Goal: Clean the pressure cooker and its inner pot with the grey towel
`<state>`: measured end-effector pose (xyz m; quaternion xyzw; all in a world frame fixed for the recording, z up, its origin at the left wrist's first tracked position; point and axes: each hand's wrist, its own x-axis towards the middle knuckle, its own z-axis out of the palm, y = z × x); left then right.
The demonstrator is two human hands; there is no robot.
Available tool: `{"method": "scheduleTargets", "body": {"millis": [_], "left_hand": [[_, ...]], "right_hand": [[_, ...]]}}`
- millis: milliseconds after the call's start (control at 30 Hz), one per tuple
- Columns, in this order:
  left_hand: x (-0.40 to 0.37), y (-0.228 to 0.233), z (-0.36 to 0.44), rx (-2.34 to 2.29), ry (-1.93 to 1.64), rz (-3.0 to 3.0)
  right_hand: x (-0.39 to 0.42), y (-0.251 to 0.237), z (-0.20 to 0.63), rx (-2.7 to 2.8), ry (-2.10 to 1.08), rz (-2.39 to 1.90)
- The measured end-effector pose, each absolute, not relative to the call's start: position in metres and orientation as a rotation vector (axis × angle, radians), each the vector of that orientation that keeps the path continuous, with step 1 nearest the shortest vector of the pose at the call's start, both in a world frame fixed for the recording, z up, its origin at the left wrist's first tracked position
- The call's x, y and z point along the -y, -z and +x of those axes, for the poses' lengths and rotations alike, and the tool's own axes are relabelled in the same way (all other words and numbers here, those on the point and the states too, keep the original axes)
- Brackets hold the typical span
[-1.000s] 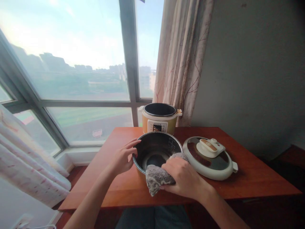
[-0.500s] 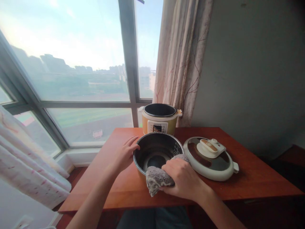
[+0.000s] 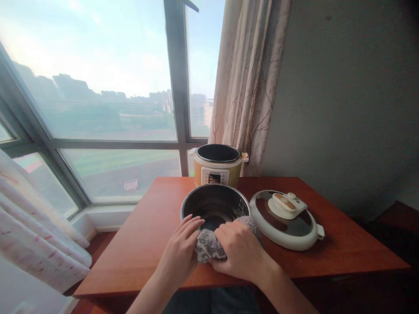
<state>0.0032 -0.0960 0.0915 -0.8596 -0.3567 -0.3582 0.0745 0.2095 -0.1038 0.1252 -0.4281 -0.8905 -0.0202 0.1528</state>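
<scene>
Grey cloth (image 3: 207,247) bunched against dark pot (image 3: 214,205)
</scene>
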Motion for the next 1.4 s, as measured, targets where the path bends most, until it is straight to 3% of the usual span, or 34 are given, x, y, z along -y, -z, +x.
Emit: {"method": "scheduleTargets", "body": {"millis": [700,933,1133,1233,1400], "left_hand": [[0.002,-0.118,-0.078,1.174,0.926,-2.807],[0.001,-0.110,-0.076,1.351,1.143,-2.818],[0.029,-0.110,-0.061,1.515,1.377,-2.520],[0.042,-0.124,-0.048,1.528,1.470,-2.369],[0.071,-0.147,-0.005,1.364,1.371,-2.543]], "right_hand": [[0.091,-0.128,0.230,2.633,-0.022,-0.997],[0.094,-0.127,0.233,2.525,-0.138,-0.966],[0.101,-0.098,0.260,2.008,-0.227,-1.042],[0.105,-0.074,0.271,1.622,-0.414,-1.233],[0.116,-0.048,0.271,1.082,-1.075,-1.212]]}}
